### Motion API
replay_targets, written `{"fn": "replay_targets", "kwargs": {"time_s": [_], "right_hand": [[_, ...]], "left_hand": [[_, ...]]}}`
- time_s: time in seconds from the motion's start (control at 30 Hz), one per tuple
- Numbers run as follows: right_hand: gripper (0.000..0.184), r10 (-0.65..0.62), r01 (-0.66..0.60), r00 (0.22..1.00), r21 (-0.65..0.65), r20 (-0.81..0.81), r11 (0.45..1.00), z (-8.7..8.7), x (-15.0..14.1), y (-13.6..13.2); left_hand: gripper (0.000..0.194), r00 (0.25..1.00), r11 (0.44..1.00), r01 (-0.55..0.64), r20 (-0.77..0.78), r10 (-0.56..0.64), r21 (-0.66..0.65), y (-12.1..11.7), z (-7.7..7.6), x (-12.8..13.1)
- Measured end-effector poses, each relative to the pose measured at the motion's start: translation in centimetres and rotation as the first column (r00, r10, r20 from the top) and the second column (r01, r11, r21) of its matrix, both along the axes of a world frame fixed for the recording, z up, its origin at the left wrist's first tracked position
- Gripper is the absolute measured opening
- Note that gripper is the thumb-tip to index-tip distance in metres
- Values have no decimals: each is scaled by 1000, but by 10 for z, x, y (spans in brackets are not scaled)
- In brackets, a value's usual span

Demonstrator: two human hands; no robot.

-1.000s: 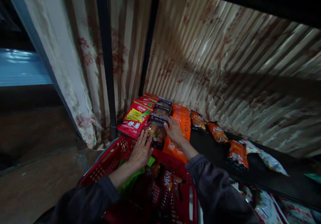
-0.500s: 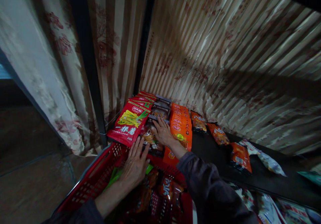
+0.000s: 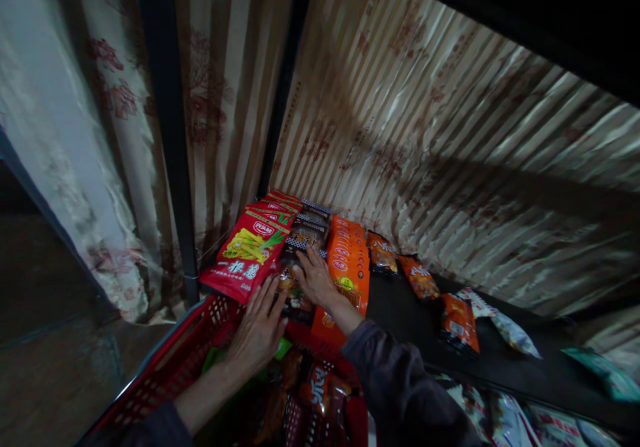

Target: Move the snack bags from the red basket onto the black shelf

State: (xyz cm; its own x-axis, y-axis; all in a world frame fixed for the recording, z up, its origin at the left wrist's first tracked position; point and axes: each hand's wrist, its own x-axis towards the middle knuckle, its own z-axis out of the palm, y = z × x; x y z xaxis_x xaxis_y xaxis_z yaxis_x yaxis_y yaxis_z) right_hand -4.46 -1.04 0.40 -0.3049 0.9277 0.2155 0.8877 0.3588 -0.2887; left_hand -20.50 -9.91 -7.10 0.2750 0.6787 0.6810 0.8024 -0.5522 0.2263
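On a dark shelf, a row of black snack bags (image 3: 299, 295) lies overlapped between red snack bags (image 3: 251, 250) on the left and orange snack bags (image 3: 349, 260) on the right. My right hand (image 3: 316, 278) rests flat on the front black bag, fingers spread. Beside it, my left hand (image 3: 260, 332) has its fingers stretched out, the tips at the lower edge of the black and red bags. Its palm is above a red plastic basket (image 3: 173, 360). Inside the basket are a green packet (image 3: 283, 348) and orange-brown snack packets (image 3: 320, 390).
Further right on the shelf (image 3: 400, 320) lie several small orange packets (image 3: 419, 277), a white packet (image 3: 513, 333) and a teal packet (image 3: 603, 373). More packets (image 3: 505, 420) show on a lower level. Dark metal posts (image 3: 167, 133) and striped curtains (image 3: 380, 113) enclose the left and back.
The view has shifted slightly, so the bags and basket appear a little further left. Both hands stay at the black bags, in nearly the same pose.
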Motion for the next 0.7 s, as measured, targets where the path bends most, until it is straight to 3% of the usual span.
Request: {"fn": "replay_targets", "kwargs": {"time_s": [0.23, 0.5, 0.7], "right_hand": [[49, 11, -10, 993, 12, -118, 1000, 0, 5, -5], [44, -54, 62, 989, 52, -138, 997, 35, 9, -18], [43, -91, 100, 988, 61, -128, 993, 51, 17, -23]], "left_hand": [[48, 999, 999, 35, -27, -35, 11, -5, -5, -1], [65, 998, 991, 54, -20, -52, 125, 3, -5, -4], [69, 998, 980, 62, 9, -65, 189, 8, -9, -1]]}}
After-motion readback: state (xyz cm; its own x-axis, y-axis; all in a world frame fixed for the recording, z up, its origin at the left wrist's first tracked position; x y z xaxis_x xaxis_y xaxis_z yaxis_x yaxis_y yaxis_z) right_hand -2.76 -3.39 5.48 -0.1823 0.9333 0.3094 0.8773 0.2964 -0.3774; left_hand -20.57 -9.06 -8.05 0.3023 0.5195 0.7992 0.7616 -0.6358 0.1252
